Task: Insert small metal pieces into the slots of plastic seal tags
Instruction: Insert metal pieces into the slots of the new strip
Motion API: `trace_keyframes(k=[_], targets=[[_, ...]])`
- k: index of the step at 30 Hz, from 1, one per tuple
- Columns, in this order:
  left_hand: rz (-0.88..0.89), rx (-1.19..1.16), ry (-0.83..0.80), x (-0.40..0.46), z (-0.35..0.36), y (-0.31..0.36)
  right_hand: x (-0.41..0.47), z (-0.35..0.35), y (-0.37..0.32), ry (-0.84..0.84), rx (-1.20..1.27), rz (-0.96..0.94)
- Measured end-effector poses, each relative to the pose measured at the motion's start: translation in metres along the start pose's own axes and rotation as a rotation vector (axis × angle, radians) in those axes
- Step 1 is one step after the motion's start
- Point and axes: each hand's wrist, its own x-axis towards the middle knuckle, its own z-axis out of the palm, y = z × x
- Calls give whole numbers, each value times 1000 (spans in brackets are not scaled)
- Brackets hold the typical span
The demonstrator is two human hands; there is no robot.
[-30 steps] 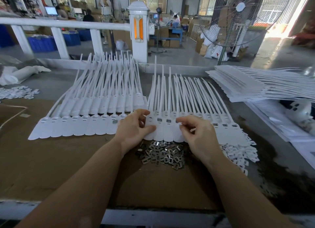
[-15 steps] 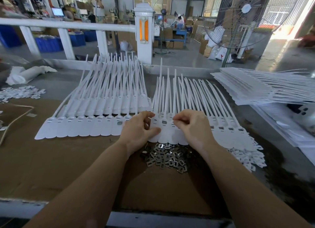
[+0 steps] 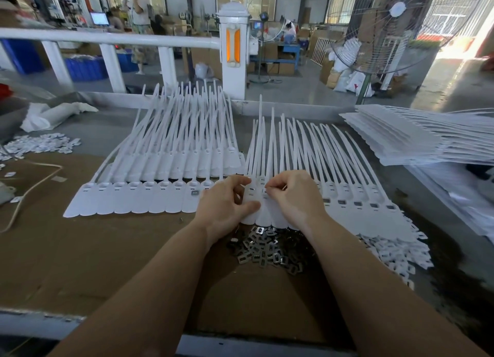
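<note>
Seal tags (image 3: 355, 212) under left hand (image 3: 223, 205), right hand (image 3: 296, 197)

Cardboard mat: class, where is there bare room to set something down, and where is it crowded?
Bare: cardboard mat below the left tag row, left of the left hand. Crowded: metal pieces and right tag row around the right hand.

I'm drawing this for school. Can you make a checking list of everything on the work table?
Surface: brown cardboard sheet over a grey bench.
Job's things: two fanned rows of white plastic seal tags; heap of small shiny metal pieces; flat stack of white tags.
Clutter: small white plastic scraps, more at far left; crumpled white cloth.
Hands: left hand presses tags; right hand pinches at a tag head.
Cables: beige cord.
Surroundings: white railing, standing fan, distant people.
</note>
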Motion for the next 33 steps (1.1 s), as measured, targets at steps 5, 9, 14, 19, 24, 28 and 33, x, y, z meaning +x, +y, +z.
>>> trace_keyframes(k=[5, 9, 14, 19, 24, 28, 33], targets=[[3, 16, 2, 1, 0, 0, -1, 2, 0, 27, -10, 13], [7, 29, 1, 1, 0, 0, -5, 4, 1, 54, -15, -20], [6, 33, 3, 2, 1, -1, -8, 5, 5, 56, -164, -115], [1, 38, -1, 2, 1, -1, -13, 3, 5, -3, -387, -232], [-7, 29, -10, 2, 2, -1, -21, -1, -1, -61, -567, -325], [-8, 32, -10, 2, 2, -2, -24, -2, -2, -89, -638, -357], [-6, 44, -6, 3, 2, -2, -28, -5, -1, -97, -609, -353]])
